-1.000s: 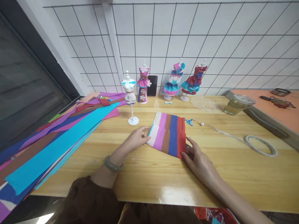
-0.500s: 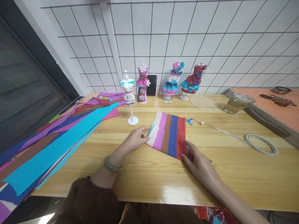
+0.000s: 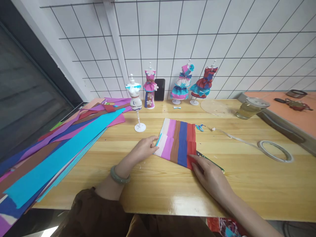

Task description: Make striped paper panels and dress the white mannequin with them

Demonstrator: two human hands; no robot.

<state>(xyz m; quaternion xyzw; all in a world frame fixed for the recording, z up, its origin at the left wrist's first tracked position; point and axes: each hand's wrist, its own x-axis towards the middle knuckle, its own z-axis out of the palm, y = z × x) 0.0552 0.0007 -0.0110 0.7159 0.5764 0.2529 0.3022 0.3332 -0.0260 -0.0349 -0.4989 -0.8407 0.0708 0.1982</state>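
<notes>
A striped sheet (image 3: pixel 182 144) in white, purple, brown, blue and red lies on the wooden table, its near part folded over. My left hand (image 3: pixel 145 148) pinches the sheet's left edge beside a thin blue strip (image 3: pixel 158 139). At the lower right corner, my right hand (image 3: pixel 206 169) has its fingertips on the red stripe, thumb and fingers slightly apart. A dark slim tool (image 3: pixel 212 161) rests partly behind that hand, its left end by the sheet's right edge.
Dressed mini mannequins (image 3: pixel 181 85) and a phone (image 3: pixel 159 89) stand at the wall, a barer mannequin (image 3: pixel 136 102) nearer. Long coloured strips (image 3: pixel 69 141) cover the left. Right: tape roll (image 3: pixel 276 151), cup (image 3: pixel 251 108), thin disc (image 3: pixel 214 108).
My right hand has shifted from the sheet's right edge onto its red lower corner. The near layer now lies flatter at the right, and more of the dark tool shows.
</notes>
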